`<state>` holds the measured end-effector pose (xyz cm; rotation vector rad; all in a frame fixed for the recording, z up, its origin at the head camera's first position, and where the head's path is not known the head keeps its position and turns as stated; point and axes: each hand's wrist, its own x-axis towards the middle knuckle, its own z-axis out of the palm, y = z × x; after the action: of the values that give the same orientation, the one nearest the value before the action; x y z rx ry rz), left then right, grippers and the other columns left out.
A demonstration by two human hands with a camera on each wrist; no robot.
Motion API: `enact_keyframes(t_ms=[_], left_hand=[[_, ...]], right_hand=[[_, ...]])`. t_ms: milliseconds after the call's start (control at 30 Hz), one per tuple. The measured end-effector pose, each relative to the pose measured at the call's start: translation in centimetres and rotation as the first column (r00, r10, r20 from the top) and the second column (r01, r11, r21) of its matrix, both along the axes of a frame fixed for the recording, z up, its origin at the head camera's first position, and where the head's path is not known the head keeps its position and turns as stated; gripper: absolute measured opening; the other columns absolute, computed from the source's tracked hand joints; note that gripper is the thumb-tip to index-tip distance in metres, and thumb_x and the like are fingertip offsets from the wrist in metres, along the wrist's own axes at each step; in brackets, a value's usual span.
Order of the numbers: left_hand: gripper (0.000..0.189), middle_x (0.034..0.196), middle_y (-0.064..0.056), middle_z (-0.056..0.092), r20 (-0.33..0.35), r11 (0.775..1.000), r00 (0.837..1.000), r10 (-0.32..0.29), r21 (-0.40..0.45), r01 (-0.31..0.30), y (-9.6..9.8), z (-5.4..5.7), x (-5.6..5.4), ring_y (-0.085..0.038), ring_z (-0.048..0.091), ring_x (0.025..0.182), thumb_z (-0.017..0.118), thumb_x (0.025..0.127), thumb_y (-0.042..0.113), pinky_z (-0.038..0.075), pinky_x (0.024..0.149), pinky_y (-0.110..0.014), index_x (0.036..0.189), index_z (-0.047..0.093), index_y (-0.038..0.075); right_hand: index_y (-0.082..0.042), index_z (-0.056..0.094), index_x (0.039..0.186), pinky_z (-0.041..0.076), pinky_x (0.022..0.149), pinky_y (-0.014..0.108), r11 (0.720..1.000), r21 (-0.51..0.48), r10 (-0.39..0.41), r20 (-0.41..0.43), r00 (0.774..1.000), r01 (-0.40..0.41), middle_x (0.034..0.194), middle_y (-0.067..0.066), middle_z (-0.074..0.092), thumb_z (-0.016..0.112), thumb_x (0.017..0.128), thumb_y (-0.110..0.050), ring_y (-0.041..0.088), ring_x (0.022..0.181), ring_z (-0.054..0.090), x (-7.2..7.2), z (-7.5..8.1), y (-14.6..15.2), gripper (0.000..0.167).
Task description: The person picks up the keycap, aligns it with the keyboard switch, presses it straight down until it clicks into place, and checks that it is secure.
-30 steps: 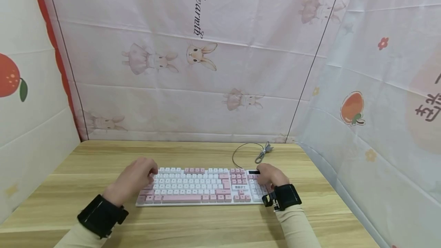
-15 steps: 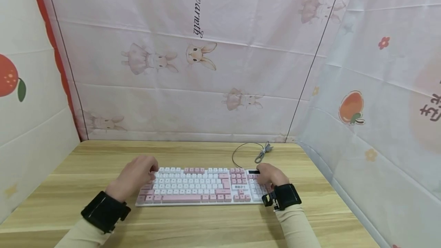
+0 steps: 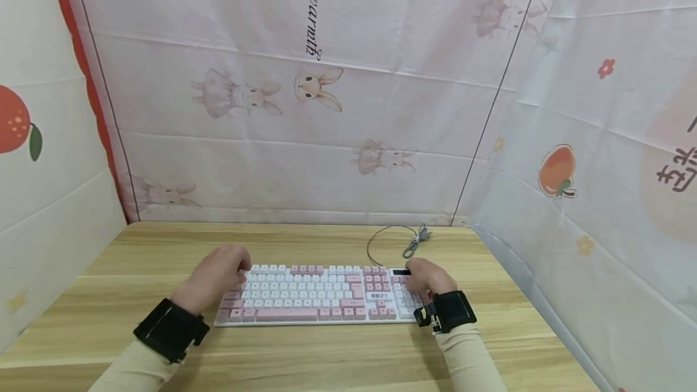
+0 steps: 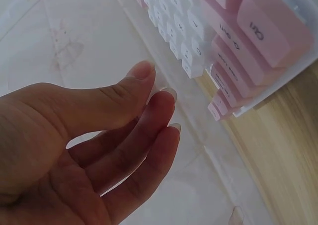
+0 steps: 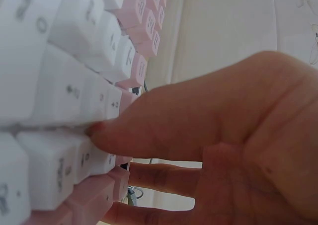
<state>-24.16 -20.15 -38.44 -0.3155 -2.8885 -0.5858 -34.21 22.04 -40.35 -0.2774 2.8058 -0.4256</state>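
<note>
A pink and white keyboard (image 3: pixel 305 295) lies flat on the wooden table. By its upper left corner is my left hand (image 3: pixel 218 277), fingers bent and thumb close to the fingertips. In the left wrist view nothing sits between those fingers, and a gap separates them from the pink keys (image 4: pixel 238 51). My right hand (image 3: pixel 428 277) is at the upper right corner. Seen from the right wrist, its thumb (image 5: pixel 119 133) rests on the number-pad keys while other fingers (image 5: pixel 159 178) reach past the edge, their tips hidden by the keys.
A grey cable (image 3: pixel 416 244) runs from the keyboard's back edge and ends in a tied bundle behind the right side. Wood tabletop (image 3: pixel 305 356) extends in front. Printed cloth walls (image 3: pixel 327 174) stand at the back and both sides.
My left wrist and forearm have shifted slightly right and forward, with the hand staying by the keyboard's left corner. The right hand and the keyboard have not visibly moved.
</note>
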Motion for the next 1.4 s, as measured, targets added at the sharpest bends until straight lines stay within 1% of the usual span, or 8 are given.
enact_keyframes(t_ms=[233,333,467,600,767,867,1100,1400], left_hand=[[0.015,0.085,-0.007,0.070,0.013,1.000,1.000,0.009,-0.009,-0.009,0.1,0.0,-0.7,-0.019,0.058,0.077,0.076,0.081,-0.009,0.053,0.070,-0.040,0.092,0.075,0.001],[0.015,0.084,-0.006,0.068,0.012,1.000,1.000,0.005,-0.019,-0.005,0.1,0.0,-1.1,-0.018,0.057,0.076,0.076,0.080,-0.009,0.052,0.069,-0.038,0.090,0.075,0.002],[0.015,0.082,-0.005,0.067,0.007,1.000,1.000,-0.007,-0.019,0.007,0.0,0.0,-1.4,-0.018,0.057,0.075,0.077,0.077,-0.009,0.050,0.066,-0.037,0.087,0.074,0.002],[0.015,0.083,-0.007,0.068,0.022,1.000,1.000,0.000,-0.009,0.001,0.0,0.0,-1.6,-0.018,0.058,0.076,0.077,0.078,-0.010,0.051,0.067,-0.036,0.087,0.074,0.002],[0.013,0.084,-0.007,0.068,0.041,1.000,0.999,0.007,-0.007,-0.007,0.1,-0.1,-1.7,-0.018,0.059,0.077,0.077,0.080,-0.009,0.052,0.069,-0.037,0.087,0.074,0.002],[0.013,0.083,-0.007,0.068,0.044,1.000,0.999,0.002,-0.009,-0.002,0.0,-0.2,-1.9,-0.019,0.058,0.077,0.078,0.081,-0.009,0.052,0.069,-0.036,0.088,0.074,0.002],[0.014,0.083,-0.007,0.069,0.054,1.000,0.998,0.011,-0.013,-0.010,0.0,-0.4,-2.2,-0.018,0.058,0.076,0.078,0.080,-0.010,0.052,0.068,-0.036,0.087,0.075,0.002],[0.015,0.084,-0.009,0.067,0.060,1.000,0.998,0.004,-0.025,-0.002,-0.1,-0.4,-2.3,-0.019,0.057,0.075,0.078,0.078,-0.010,0.051,0.067,-0.037,0.087,0.074,0.001]], right_hand=[[0.000,0.066,0.122,0.055,0.054,0.036,1.000,0.003,-0.004,0.006,1.000,0.004,0.105,0.013,0.065,0.064,0.091,-0.001,0.024,0.080,0.062,0.0,0.1,0.1,0.031],[0.001,0.065,0.126,0.055,0.055,0.036,1.000,0.006,-0.007,0.014,1.000,0.007,0.109,0.014,0.066,0.064,0.090,0.000,0.025,0.082,0.062,-0.2,0.1,0.2,0.036],[0.001,0.065,0.124,0.055,0.056,0.037,1.000,0.008,-0.001,0.021,1.000,0.001,0.109,0.014,0.065,0.064,0.089,0.001,0.026,0.084,0.062,-0.3,0.2,0.1,0.035],[0.000,0.066,0.117,0.055,0.055,0.037,1.000,0.015,0.011,0.016,1.000,-0.011,0.105,0.013,0.065,0.064,0.088,0.002,0.026,0.081,0.062,-0.3,0.2,0.1,0.029],[-0.001,0.066,0.114,0.055,0.055,0.037,1.000,0.018,0.018,0.012,1.000,-0.018,0.103,0.013,0.065,0.064,0.088,0.002,0.025,0.081,0.062,-0.3,0.2,0.1,0.027],[0.000,0.066,0.115,0.055,0.054,0.036,1.000,0.015,0.016,0.011,1.000,-0.016,0.103,0.013,0.065,0.064,0.088,0.001,0.025,0.080,0.062,-0.3,0.2,0.1,0.027],[-0.001,0.067,0.115,0.054,0.053,0.035,1.000,0.002,0.009,0.003,1.000,-0.009,0.102,0.012,0.064,0.064,0.091,-0.002,0.024,0.079,0.062,-0.2,0.0,0.1,0.025],[-0.001,0.066,0.120,0.054,0.054,0.036,1.000,-0.005,0.003,0.005,1.000,-0.003,0.104,0.012,0.065,0.063,0.091,-0.001,0.024,0.079,0.062,0.0,-0.1,0.1,0.030]])
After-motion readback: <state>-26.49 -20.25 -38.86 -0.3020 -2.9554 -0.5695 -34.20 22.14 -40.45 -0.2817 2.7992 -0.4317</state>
